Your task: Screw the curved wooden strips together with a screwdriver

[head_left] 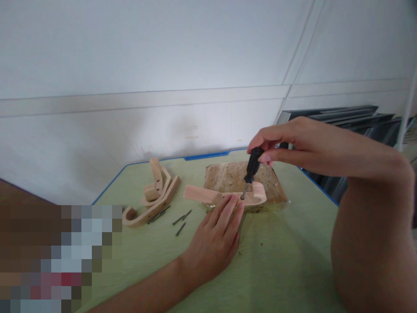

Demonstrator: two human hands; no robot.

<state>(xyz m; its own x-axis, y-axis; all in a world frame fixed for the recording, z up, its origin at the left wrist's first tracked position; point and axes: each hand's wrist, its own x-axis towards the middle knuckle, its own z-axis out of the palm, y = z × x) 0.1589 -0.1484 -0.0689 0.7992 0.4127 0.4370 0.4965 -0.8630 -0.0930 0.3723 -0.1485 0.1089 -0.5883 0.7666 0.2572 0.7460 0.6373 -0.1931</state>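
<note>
My right hand (pixel 276 145) grips the black handle of a screwdriver (pixel 253 167), its fingers closed round the top. The shaft slants down, and its tip meets a screw hole in a pale wooden hook (pixel 200 193). My left hand (pixel 216 237) holds that hook down, its fingertips pressed on the middle of the wood close to the tip. Under the hook lies a brown block wrapped in clear tape (pixel 273 184), its top marked with many small holes. Whether a screw sits under the tip is too small to tell.
More wooden hooks (pixel 158 204) lie in a cluster at the left of the green table (pixel 267 278). Several dark screws (pixel 180 218) are scattered beside them. A white wall (pixel 156 126) stands behind the table's blue edge. Dark panels (pixel 345 115) lean at the right.
</note>
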